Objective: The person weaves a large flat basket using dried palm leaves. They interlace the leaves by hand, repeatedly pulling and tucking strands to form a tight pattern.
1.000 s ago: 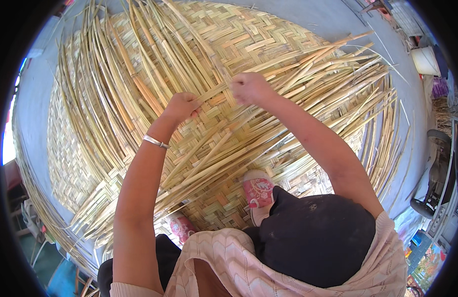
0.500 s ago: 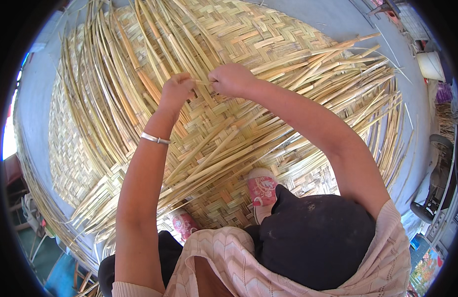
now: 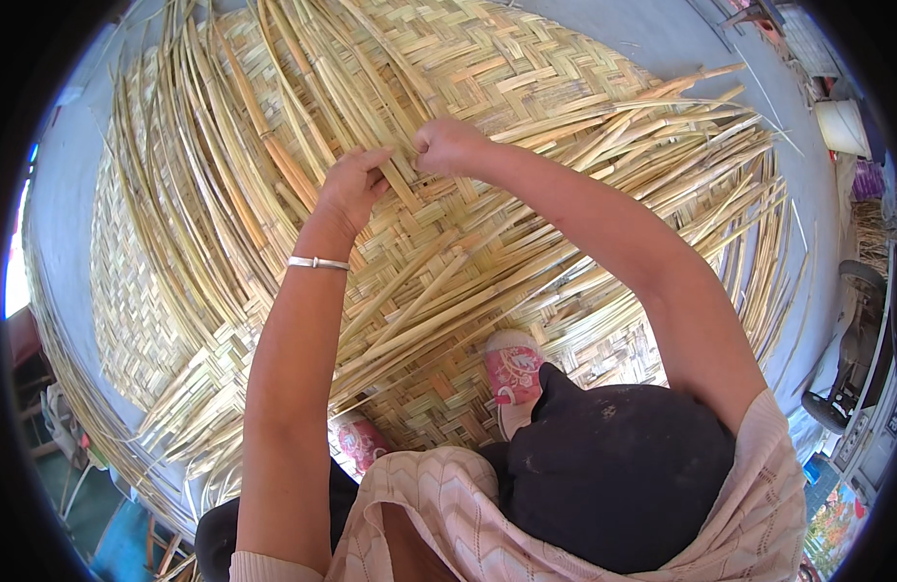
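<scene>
A large herringbone mat (image 3: 526,58) of flat, pale reed strips lies on the floor. My left hand (image 3: 353,189), a silver bangle on its wrist, is over the woven part; its index finger reaches to a flat upright reed strip (image 3: 402,184), with a gap between finger and thumb. Just across that strip my right hand (image 3: 450,147) is closed, fingers curled in; what it grips is hidden. Long unwoven reed strips (image 3: 215,126) fan out beyond my left hand. More loose strips (image 3: 652,165) spread to the right and cross below my hands.
My pink patterned shoes (image 3: 513,373) stand on the mat close to my body. Grey floor (image 3: 65,213) surrounds the mat. At the right are a white bucket (image 3: 842,129) and a dark wheeled object (image 3: 846,349). Household items crowd the lower left.
My left hand has shifted slightly right, and its index finger has straightened. The thin strip seen between both hands no longer shows there. My right hand has moved up a little.
</scene>
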A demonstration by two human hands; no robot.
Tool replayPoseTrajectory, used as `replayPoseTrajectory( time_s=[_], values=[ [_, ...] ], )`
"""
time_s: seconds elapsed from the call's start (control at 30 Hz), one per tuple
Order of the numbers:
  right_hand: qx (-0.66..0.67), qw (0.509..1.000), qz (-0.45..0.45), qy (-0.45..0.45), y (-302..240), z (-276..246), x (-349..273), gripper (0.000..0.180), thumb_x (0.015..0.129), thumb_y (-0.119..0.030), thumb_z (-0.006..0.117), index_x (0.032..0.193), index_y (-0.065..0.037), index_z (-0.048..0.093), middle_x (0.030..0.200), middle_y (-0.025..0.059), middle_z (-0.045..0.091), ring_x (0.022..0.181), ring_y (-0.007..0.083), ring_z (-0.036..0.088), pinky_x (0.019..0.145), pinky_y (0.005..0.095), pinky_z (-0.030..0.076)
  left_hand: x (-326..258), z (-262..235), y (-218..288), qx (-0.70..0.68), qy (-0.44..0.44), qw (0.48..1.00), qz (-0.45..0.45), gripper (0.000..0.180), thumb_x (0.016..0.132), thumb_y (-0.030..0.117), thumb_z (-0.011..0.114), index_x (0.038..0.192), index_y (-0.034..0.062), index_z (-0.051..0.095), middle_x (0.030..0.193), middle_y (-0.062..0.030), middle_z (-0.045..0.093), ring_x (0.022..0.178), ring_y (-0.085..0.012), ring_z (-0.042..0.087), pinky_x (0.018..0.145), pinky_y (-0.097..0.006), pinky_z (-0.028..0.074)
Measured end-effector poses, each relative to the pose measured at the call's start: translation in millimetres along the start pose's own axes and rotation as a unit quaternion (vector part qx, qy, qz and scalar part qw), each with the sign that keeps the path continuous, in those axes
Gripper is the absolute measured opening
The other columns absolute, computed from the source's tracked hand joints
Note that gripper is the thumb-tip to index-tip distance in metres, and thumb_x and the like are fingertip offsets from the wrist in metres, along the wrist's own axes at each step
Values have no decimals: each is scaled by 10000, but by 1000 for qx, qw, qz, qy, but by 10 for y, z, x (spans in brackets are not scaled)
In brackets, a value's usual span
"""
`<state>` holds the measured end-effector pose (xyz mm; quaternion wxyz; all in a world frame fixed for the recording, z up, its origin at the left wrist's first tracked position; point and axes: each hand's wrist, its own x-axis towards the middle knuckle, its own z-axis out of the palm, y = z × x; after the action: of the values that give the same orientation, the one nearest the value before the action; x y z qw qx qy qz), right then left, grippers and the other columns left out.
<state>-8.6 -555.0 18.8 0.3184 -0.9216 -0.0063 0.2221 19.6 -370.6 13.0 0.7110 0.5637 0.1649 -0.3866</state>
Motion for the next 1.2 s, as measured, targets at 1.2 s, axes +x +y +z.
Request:
replayPoseTrajectory(
  time_s=[1.2],
  values=[
    [61,996,0,67,337,-317,-229,201,791,-132,590,970,-94,673,918,87,674,885,244,633,779,367,497,-416,47,-537,540,185,769,289,185,799,84,614,960,19,678,1041,-158,624,981,-305,588,886,-377,471]
  ],
)
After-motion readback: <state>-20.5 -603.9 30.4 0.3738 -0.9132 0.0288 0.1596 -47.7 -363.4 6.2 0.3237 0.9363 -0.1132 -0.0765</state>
